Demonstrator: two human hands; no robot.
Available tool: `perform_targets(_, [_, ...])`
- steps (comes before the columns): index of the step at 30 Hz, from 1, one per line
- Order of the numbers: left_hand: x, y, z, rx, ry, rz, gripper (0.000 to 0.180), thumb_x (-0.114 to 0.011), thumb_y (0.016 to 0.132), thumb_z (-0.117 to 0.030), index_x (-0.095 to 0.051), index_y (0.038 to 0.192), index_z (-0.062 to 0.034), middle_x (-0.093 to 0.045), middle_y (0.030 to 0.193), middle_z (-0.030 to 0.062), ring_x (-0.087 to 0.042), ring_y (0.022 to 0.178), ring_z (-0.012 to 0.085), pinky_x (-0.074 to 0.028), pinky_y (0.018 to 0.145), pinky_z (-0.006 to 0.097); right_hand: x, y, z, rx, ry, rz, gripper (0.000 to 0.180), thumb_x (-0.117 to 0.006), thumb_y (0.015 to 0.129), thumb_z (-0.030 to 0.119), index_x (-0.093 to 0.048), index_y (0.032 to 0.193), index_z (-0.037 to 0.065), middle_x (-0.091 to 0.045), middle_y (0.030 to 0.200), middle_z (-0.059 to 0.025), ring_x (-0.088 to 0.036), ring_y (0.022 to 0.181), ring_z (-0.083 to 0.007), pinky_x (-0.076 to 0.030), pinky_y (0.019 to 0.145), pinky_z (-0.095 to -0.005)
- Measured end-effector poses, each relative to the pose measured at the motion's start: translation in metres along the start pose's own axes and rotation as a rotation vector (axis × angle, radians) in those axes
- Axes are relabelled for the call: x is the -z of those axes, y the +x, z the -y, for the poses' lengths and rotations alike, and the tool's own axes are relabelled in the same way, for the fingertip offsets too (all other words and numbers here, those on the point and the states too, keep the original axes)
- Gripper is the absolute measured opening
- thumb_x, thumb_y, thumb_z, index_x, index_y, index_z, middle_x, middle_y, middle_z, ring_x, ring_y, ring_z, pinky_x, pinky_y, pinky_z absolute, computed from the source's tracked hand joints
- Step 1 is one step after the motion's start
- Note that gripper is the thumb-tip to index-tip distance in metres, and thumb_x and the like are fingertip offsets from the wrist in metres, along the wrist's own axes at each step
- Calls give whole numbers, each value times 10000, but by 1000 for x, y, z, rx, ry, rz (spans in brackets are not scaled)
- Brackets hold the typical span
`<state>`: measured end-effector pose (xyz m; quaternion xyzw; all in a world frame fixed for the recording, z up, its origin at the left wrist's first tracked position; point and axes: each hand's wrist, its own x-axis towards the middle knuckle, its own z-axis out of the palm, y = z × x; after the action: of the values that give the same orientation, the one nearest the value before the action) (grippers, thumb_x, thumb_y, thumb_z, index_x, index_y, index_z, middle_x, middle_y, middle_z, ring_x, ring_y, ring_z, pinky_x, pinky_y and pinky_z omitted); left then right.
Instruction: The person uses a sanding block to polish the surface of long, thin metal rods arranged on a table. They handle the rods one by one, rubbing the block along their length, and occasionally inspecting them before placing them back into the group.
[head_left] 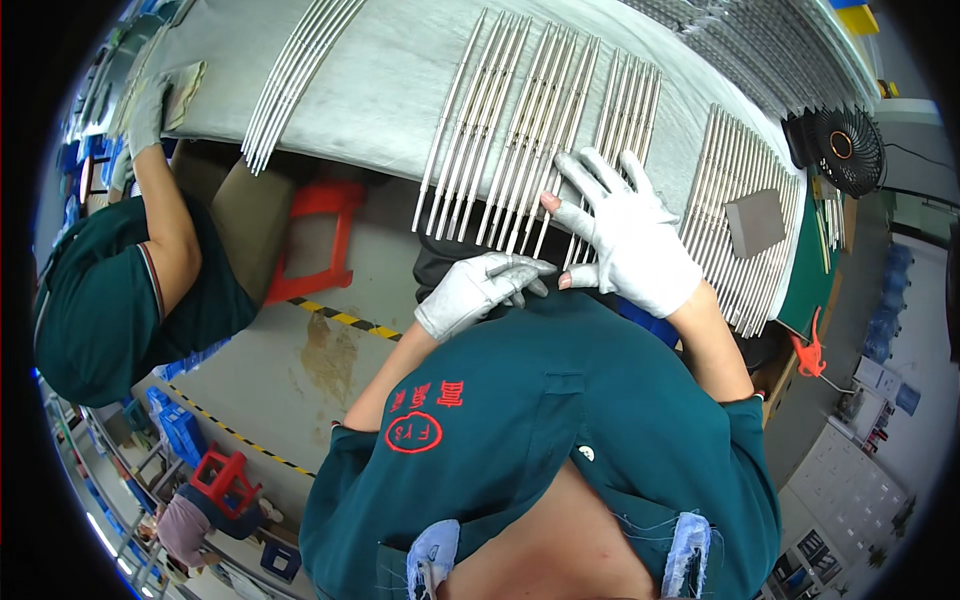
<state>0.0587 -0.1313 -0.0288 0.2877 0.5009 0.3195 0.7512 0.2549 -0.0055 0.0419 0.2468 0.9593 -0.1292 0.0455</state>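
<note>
Several groups of slim, shiny metal rods (489, 130) lie side by side on the pale table cover (400, 60), their near ends jutting past its edge. My right hand (635, 235), in a white glove with bare thumb and index fingertips, spreads its fingers over the near part of the right-hand rods (628, 100). Nothing is gripped in it. Just below the rod ends is my left hand (475, 292), also gloved, its fingers stretched to the right and close to the rod tips. Whether they touch the rods I cannot tell.
A grey block (755, 223) rests on a wide row of rods (725, 180) at the right. Beyond stand a black fan (845, 150) and a red air gun (809, 348). More rods (300, 80) lie left, near a gloved co-worker (130, 270) and a red stool (320, 240).
</note>
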Motion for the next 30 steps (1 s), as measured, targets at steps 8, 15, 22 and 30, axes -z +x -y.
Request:
perform_targets(8, [-1, 1, -6, 13, 35, 9, 319, -568, 1022, -201, -663, 1280, -40, -722, 1018, 46, -574, 801, 72, -488, 732, 213, -3, 4, 1, 2, -52, -23, 911, -706, 723, 644, -514, 1438, 113, -386, 1564, -156, -333, 1456, -345, -196, 1202, -546])
perform_targets(15, [0, -1, -2, 21, -3, 4, 310, -571, 1017, -178, -665, 1279, -43, -729, 1022, 54, -573, 797, 72, -485, 734, 213, 4, -12, -6, -26, -35, -16, 938, -705, 727, 641, -486, 1455, 92, -379, 1564, -174, -323, 1462, -353, -186, 1207, -540])
perform_targets(22, [-3, -2, -9, 35, 23, -17, 322, -576, 1018, -195, -659, 1276, -23, -729, 1025, 60, -582, 805, 75, -487, 738, 215, -6, 6, 3, 23, -20, -73, 924, -684, 721, 669, -506, 1443, 121, -389, 1554, -167, -317, 1460, -357, -185, 1203, -555])
perform_targets(30, [5, -3, 3, -30, -12, -11, 334, -582, 1017, -222, -660, 1270, -19, -728, 1023, 53, -591, 807, 73, -489, 742, 216, 3, -2, -2, 19, -26, -35, 1006, -574, 687, 773, -530, 1407, 72, -367, 1555, -217, -301, 1455, -425, -169, 1199, -588])
